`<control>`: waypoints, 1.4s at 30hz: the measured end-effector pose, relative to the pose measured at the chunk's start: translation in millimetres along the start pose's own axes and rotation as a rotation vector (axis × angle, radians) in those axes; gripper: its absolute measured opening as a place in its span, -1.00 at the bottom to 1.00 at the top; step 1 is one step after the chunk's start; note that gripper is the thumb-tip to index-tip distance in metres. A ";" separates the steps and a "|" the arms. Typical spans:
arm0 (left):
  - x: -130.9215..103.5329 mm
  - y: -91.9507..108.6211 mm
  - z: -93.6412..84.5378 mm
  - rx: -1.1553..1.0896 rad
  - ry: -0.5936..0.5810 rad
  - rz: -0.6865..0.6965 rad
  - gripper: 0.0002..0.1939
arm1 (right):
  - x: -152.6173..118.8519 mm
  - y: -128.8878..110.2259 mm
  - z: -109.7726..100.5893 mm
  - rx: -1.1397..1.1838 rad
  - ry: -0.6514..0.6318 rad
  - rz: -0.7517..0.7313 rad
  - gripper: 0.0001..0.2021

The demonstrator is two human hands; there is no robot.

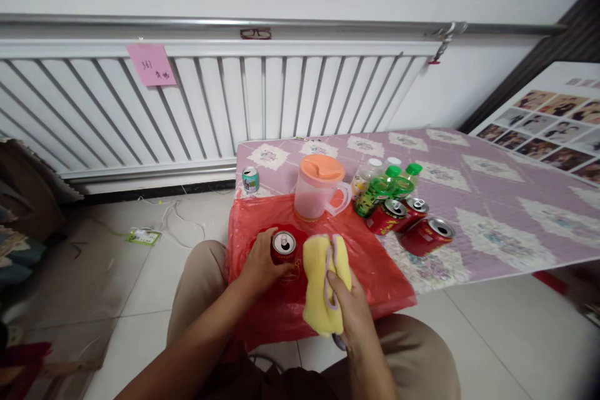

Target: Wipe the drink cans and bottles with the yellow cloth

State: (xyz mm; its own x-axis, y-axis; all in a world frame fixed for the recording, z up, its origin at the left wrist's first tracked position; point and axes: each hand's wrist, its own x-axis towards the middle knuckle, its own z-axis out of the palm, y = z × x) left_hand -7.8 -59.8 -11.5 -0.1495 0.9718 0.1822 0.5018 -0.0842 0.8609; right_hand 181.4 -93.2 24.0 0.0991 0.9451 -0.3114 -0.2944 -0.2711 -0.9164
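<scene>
My left hand (263,264) is wrapped round a red drink can (284,248), which is upright with its top opening showing. The can is over a red plastic bag (375,269) spread on the near end of the table. A folded yellow cloth (323,281) with a pale purple edge is gripped in my right hand (354,309), just right of the can. Behind both hands stands a translucent pitcher (312,194) with an orange lid. Several more opened red cans (427,237) are grouped to the right, one of them tilted.
Plastic bottles with green and white caps (370,197) stand behind the red cans. A small teal can (250,180) is at the table's back left corner. The patterned tablecloth (497,219) stretches right, towards a photo board (539,125). A white radiator (290,94) runs behind; a power strip (143,237) lies on the floor.
</scene>
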 end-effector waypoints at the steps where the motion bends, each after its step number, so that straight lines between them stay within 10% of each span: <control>1: -1.2 -0.8 0.5 0.016 -0.008 -0.001 -0.07 | 1.3 0.0 3.8 -0.028 -0.010 -0.015 -0.49; 13: 9.8 -9.1 -27.8 -0.256 -0.326 0.089 -0.16 | 15.0 7.9 26.6 -0.485 -0.133 -0.326 -0.53; 20: 4.2 -7.2 -11.9 -0.059 -0.078 0.216 -0.30 | 17.1 22.9 22.9 -0.746 -0.129 -0.481 -0.51; 27: 5.3 0.7 -16.7 -0.044 -0.114 0.215 -0.33 | 19.6 1.5 26.5 -1.042 -0.196 -0.745 -0.38; 42: 5.2 -2.8 -14.2 -0.077 -0.098 0.206 -0.32 | 19.6 -60.6 48.3 -1.599 -0.483 -0.666 -0.37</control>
State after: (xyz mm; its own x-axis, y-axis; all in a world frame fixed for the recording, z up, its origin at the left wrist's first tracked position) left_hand -22.1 -57.7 -6.2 0.0345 0.9488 0.3139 0.4463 -0.2956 0.8447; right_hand 155.3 -49.5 85.6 -0.5387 0.8425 -0.0023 0.8126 0.5189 -0.2652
